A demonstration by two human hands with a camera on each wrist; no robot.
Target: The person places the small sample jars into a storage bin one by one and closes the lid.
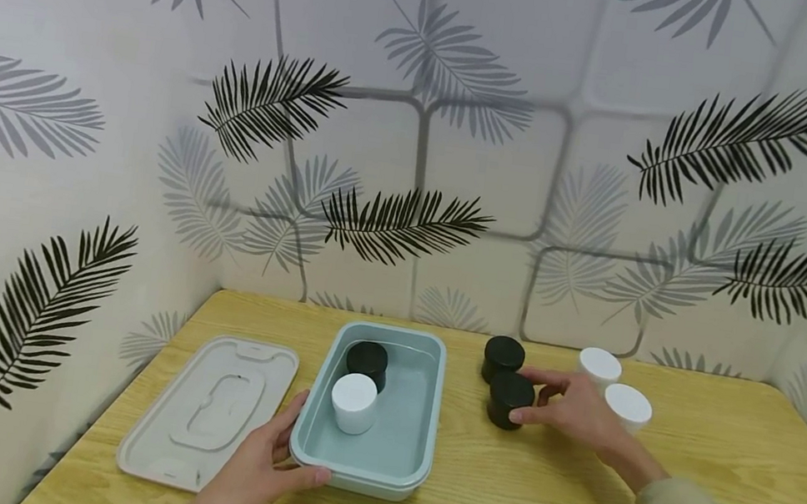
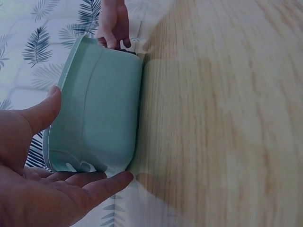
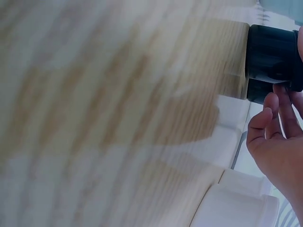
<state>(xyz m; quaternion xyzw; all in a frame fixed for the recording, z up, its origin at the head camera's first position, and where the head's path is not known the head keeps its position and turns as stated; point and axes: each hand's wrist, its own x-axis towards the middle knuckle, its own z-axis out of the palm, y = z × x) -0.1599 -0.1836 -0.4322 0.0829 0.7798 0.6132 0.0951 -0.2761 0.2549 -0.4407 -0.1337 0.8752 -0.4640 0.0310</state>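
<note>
My left hand [image 1: 264,462] holds a blue-green plastic container [image 1: 425,423] by its near left corner, thumb at the front rim and fingers along the left side. Inside the container stand a black lidded jar [image 1: 368,359] and, nearer me, a white lidded jar [image 1: 354,404]. To the right of it, my right hand [image 1: 576,412] pinches another black jar [image 1: 509,401] between thumb and fingers. That jar stands upright on the table, as the right wrist view shows its base [image 3: 270,52] at the wood. Just behind it is one more black jar [image 1: 502,357].
A pale rectangular lid [image 1: 149,439] lies flat on the table left of the container. Two white jars [image 1: 600,364] stand beyond my right hand, partly hidden by it. The wooden table [image 1: 479,497] ends at a leaf-patterned wall [image 1: 489,170] behind and on the left.
</note>
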